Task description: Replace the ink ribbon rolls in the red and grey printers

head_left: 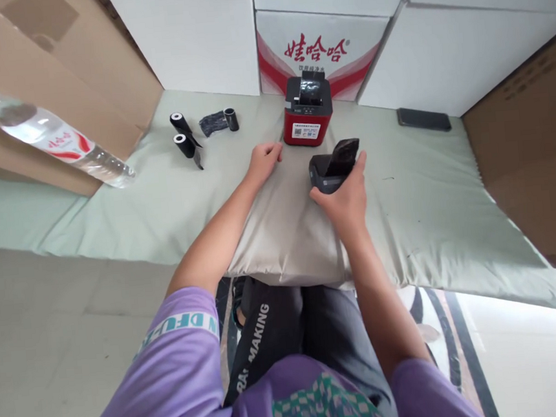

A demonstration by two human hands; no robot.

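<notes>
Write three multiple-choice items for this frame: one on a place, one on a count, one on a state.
1. Where does the red printer stand?
A. On the floor tiles
B. On the green mat, before the printed carton
C. On the person's lap

2. How many black rolls lie left of the red printer?
A. One
B. Three
C. Six

3. What is the right hand doing?
A. Gripping the black device
B. Lying flat on the floor
C. Lifting the bottle

Answers:
1 B, it sits on the green mat in front of the printed carton.
2 B, two rolls lie together and a third sits beside a dark wrapper.
3 A, its fingers wrap the black device, while the left hand rests on the grey pillow.
</notes>
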